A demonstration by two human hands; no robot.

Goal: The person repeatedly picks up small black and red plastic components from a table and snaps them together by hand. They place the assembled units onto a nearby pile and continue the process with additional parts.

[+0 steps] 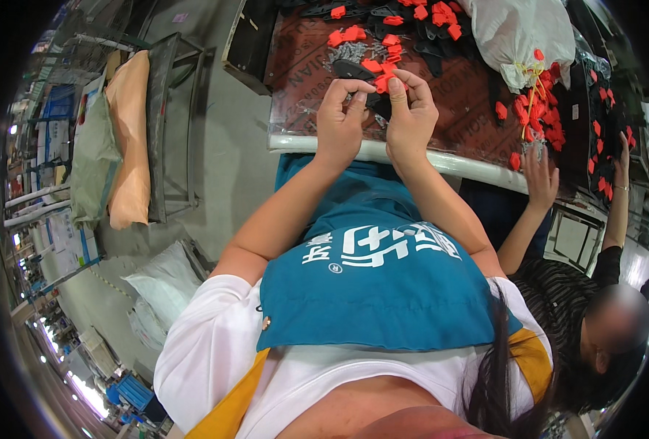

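Over the near edge of the work table, my right hand [412, 117] pinches a small red plastic piece [383, 82] between thumb and fingers. My left hand [341, 121] is closed beside it, with thumb and index fingertips at the piece's left side. Whatever sits between those left fingertips is too small to make out. Just beyond my hands lie a flat black part [352, 69], more red pieces [392, 51] and a heap of small silver screws [348, 53].
A white sack [523, 36] stands at the table's far right, beside a pile of red pieces [540, 110]. To my right, a co-worker's hand [540, 175] reaches to that pile. Black parts [434, 55] lie farther back. A metal-framed stand [165, 132] is at left.
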